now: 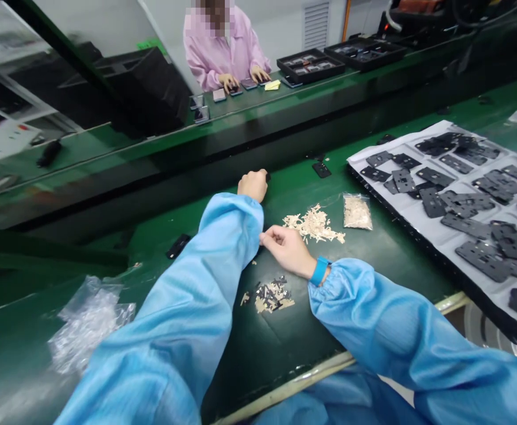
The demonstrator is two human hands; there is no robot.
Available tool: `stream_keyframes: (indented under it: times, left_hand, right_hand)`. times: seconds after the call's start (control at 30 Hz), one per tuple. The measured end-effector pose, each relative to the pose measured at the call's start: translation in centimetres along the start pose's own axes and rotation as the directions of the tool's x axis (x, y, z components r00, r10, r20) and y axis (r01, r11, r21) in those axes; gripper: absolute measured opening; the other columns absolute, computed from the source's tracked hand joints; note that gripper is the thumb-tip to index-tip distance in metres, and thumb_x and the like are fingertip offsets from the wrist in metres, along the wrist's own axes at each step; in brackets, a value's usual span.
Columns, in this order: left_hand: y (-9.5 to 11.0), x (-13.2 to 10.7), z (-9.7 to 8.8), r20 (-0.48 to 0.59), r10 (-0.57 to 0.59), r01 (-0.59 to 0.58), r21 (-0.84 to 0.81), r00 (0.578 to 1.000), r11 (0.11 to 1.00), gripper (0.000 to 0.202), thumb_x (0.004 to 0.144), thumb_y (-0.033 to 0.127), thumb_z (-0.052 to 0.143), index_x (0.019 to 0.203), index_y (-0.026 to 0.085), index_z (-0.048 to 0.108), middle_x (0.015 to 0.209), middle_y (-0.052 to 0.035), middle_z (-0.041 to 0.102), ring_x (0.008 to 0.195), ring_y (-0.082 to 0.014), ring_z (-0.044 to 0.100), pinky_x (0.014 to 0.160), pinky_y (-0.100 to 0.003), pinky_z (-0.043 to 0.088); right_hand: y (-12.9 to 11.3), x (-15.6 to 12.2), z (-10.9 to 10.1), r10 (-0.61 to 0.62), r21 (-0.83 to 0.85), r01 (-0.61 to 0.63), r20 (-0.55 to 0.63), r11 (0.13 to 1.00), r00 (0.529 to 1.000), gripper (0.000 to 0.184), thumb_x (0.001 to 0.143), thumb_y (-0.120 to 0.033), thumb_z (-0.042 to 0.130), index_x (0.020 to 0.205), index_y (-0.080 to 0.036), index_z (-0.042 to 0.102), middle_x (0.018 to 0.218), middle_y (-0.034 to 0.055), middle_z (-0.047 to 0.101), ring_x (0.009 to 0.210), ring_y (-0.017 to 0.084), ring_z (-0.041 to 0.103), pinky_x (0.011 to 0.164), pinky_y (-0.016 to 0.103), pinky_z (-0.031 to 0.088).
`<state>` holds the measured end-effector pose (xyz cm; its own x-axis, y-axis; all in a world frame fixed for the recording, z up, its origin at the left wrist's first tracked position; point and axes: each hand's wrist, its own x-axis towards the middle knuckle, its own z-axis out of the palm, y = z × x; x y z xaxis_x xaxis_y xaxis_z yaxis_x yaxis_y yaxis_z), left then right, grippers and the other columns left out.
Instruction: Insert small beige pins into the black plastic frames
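Green desk (262, 354) below me: my left hand (253, 185) curled, my right hand (285, 251) half-curled by beige scraps (314, 224); holds unclear from here.

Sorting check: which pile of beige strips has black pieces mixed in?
The smaller pile beside the left sleeve, below the right hand; the larger pile beyond that hand shows only beige strips.

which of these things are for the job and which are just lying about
in use: left hand on a small black piece; right hand beside pale strips; black-and-pale scraps; bagged strips; black plates on a white sheet

lying about: crumpled clear plastic bag; loose black piece; a co-worker's black trays
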<state>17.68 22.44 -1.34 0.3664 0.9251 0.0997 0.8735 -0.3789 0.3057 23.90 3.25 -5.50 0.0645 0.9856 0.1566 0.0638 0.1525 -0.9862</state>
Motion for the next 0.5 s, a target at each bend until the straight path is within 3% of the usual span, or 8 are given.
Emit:
stream_keyframes:
  times: [0.07,0.13,0.2,0.3,0.4,0.5]
  left_hand:
    - [-1.6,-2.5,-1.6,-0.062,0.008,-0.012,-0.069,0.998,0.998,0.033,0.093,0.016,0.054,0.121,0.021,0.07,0.119,-0.0146,0.073,0.12,-0.0344,0.065,0.109,-0.051,0.044]
    - [-3.0,-6.0,-2.9,-0.125,0.043,-0.077,-0.285,0.991,0.955,0.025,0.091,0.018,0.058,0.112,0.021,0.071,0.113,-0.0099,0.075,0.112,-0.0292,0.069,0.105,-0.043,0.049]
    - [-3.8,-10.2,-3.7,-0.134,0.03,-0.102,-0.571,0.991,0.815,0.018,0.087,0.02,0.062,0.103,0.018,0.069,0.106,-0.0078,0.076,0.103,-0.024,0.072,0.096,-0.036,0.054]
    - [-4.3,-16.5,-3.9,-0.01,-0.109,0.049,-0.847,0.994,0.529,0.016,0.084,0.022,0.066,0.099,0.017,0.062,0.095,-0.0052,0.076,0.09,-0.0188,0.074,0.084,-0.031,0.058]
    - [-4.8,-21.3,-3.1,0.115,-0.192,0.175,-0.926,0.975,0.336,0.021,0.084,0.027,0.07,0.099,0.018,0.058,0.085,-0.0042,0.076,0.075,-0.0163,0.072,0.074,-0.029,0.059]
    - [-5.7,-23.6,-1.9,0.096,-0.282,0.162,-0.962,0.955,0.221,0.023,0.085,0.029,0.071,0.1,0.017,0.059,0.083,-0.0044,0.076,0.068,-0.0147,0.07,0.069,-0.028,0.059]
  right_hand:
    - [-0.2,0.0,-0.1,0.015,0.011,-0.015,0.001,1.0,1.0,0.037,0.093,-0.05,0.059,0.073,-0.019,0.062,0.063,-0.0016,0.057,0.058,0.012,0.048,0.058,0.027,0.037]
    - [-0.5,0.0,-0.1,0.034,0.018,-0.034,0.001,0.999,0.999,0.042,0.092,-0.056,0.059,0.073,-0.019,0.062,0.061,-0.0015,0.056,0.056,0.012,0.047,0.056,0.027,0.036]
    - [-0.7,0.0,-0.3,0.043,0.005,-0.043,-0.008,0.999,0.999,0.045,0.09,-0.061,0.061,0.074,-0.019,0.063,0.06,-0.0013,0.055,0.056,0.012,0.046,0.055,0.027,0.035]
    - [-0.9,0.3,-1.0,0.077,-0.051,-0.074,0.059,0.996,0.995,0.046,0.09,-0.06,0.064,0.075,-0.017,0.064,0.057,-0.002,0.054,0.053,0.011,0.044,0.052,0.026,0.033]
    - [-1.1,0.4,-2.0,0.142,-0.175,-0.104,0.223,0.979,0.964,0.04,0.09,-0.053,0.067,0.075,-0.016,0.065,0.058,-0.0018,0.056,0.052,0.01,0.044,0.052,0.026,0.033]
    - [-1.8,0.1,-2.6,0.205,-0.251,-0.107,0.405,0.962,0.891,0.031,0.085,-0.046,0.074,0.079,-0.016,0.067,0.065,-0.0006,0.061,0.056,0.011,0.049,0.054,0.026,0.037]
